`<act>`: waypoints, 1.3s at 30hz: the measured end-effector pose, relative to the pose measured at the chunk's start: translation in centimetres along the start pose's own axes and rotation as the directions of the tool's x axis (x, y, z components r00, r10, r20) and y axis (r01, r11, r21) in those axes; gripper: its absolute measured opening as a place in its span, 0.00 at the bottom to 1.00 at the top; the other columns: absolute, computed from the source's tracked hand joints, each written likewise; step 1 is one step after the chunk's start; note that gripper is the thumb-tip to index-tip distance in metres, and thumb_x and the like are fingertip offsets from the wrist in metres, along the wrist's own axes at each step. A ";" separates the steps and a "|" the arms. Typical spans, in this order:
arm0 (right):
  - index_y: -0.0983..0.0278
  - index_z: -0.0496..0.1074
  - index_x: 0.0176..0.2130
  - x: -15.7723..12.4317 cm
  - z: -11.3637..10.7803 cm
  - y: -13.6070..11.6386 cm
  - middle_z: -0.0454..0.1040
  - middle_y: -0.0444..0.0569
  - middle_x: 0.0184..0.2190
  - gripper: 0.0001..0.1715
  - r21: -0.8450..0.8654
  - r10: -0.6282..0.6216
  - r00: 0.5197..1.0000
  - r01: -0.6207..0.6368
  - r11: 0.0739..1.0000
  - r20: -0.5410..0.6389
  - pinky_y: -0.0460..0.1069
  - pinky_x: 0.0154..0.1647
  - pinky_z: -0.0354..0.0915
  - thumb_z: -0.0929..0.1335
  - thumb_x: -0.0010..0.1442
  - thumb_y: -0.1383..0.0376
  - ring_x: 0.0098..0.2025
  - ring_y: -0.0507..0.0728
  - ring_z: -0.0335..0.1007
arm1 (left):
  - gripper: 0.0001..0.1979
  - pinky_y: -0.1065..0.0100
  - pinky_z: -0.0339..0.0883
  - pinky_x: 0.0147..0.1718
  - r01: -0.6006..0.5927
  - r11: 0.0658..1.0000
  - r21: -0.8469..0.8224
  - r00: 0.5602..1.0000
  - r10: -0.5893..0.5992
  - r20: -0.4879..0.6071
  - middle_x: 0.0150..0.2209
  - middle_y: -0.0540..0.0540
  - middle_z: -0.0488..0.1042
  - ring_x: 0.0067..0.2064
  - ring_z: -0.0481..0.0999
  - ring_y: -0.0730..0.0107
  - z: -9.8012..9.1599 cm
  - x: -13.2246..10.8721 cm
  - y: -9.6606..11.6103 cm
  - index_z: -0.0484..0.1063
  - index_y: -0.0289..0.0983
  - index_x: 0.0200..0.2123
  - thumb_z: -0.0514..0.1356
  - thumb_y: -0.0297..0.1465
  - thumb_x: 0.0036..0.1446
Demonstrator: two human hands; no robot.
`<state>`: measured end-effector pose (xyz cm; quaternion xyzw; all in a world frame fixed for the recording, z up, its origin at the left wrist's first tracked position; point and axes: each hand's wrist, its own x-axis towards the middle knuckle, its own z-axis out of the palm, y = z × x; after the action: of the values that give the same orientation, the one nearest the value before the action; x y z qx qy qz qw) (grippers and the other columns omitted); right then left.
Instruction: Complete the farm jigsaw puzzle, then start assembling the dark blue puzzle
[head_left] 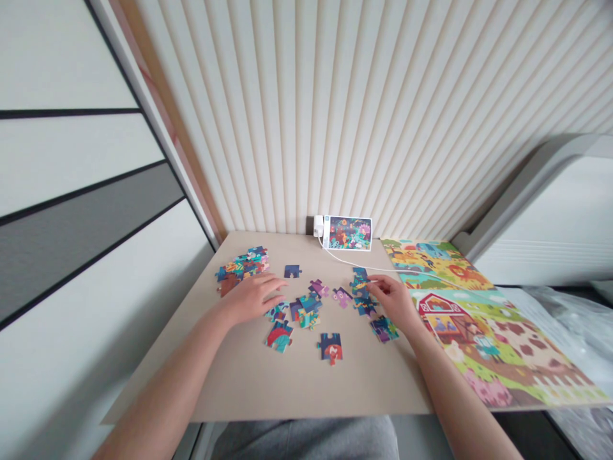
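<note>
My left hand (251, 297) reaches over the table with its fingers stretched and apart, beside a heap of jigsaw pieces (249, 260). Below its fingertips are a patterned piece (276, 312) and a teal-and-red piece (279, 337). At the right of the spread, my right hand (393, 299) has thumb and fingers pinched at the edge of a blue-and-yellow puzzle piece (359, 281); the fingertips partly hide the contact. Between the hands lie purple pieces (341, 296) and a small overlapping cluster (306, 311). A dark blue piece with red (331, 348) lies nearer me.
A picture card (348, 233) leans at the back beside a white charger (318, 226), whose cable (383, 269) runs right. Two illustrated boards, one with jungle animals (435, 263) and one with a farm (502, 348), lie on the right. A ridged panel (306, 115) borders the table's back.
</note>
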<state>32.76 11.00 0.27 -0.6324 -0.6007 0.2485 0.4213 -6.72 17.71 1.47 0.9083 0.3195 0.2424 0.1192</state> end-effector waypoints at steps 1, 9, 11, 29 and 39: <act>0.63 0.77 0.47 0.0 0.0 0.0 0.81 0.49 0.32 0.26 0.014 0.008 1.000 -0.008 1.000 -0.002 0.50 0.33 0.68 0.68 0.61 0.46 0.32 0.58 0.76 | 0.16 0.59 0.68 0.55 -0.035 0.999 -0.018 0.999 0.035 0.023 0.48 0.45 0.78 0.51 0.77 0.59 0.1 0.1 0.5 0.75 0.46 0.54 0.60 0.40 0.64; 0.62 0.76 0.49 -0.3 0.2 -1.0 0.82 0.50 0.35 0.24 0.084 -0.008 0.992 -0.002 0.996 0.125 0.52 0.39 0.70 0.68 0.62 0.49 0.38 0.60 0.78 | 0.30 0.50 0.61 0.61 -0.149 0.988 -0.043 0.979 0.153 0.133 0.57 0.41 0.73 0.59 0.70 0.50 2.2 1.4 3.8 0.70 0.48 0.62 0.67 0.47 0.57; 0.60 0.77 0.48 -0.4 0.0 -1.1 0.82 0.51 0.37 0.22 0.000 -0.023 0.993 0.024 1.000 0.116 0.53 0.40 0.70 0.67 0.63 0.49 0.38 0.61 0.78 | 0.28 0.50 0.61 0.61 -0.171 0.983 -0.074 0.975 0.179 0.131 0.56 0.41 0.74 0.58 0.71 0.50 2.5 1.5 4.1 0.72 0.48 0.60 0.68 0.46 0.56; 0.62 0.81 0.45 0.8 -4.0 2.6 0.81 0.54 0.43 0.20 -0.398 -0.063 0.997 0.042 0.917 -0.040 0.56 0.48 0.67 0.68 0.60 0.54 0.45 0.63 0.76 | 0.22 0.57 0.65 0.58 -0.170 0.979 -0.114 0.970 0.186 0.156 0.55 0.42 0.75 0.56 0.74 0.56 2.6 1.1 3.6 0.70 0.46 0.60 0.61 0.34 0.63; 0.58 0.79 0.51 0.5 -3.2 3.3 0.73 0.56 0.55 0.25 -0.532 -0.084 0.984 0.158 0.832 0.160 0.58 0.58 0.63 0.71 0.60 0.49 0.54 0.65 0.72 | 0.23 0.57 0.64 0.57 -0.144 0.988 -0.048 0.978 0.150 0.144 0.51 0.42 0.76 0.54 0.74 0.55 2.5 1.4 3.6 0.72 0.44 0.58 0.65 0.41 0.61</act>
<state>37.29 10.97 -0.75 -0.6688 -0.7112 0.0820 0.2002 -2.56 15.66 1.18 0.9424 0.2373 0.1888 0.1409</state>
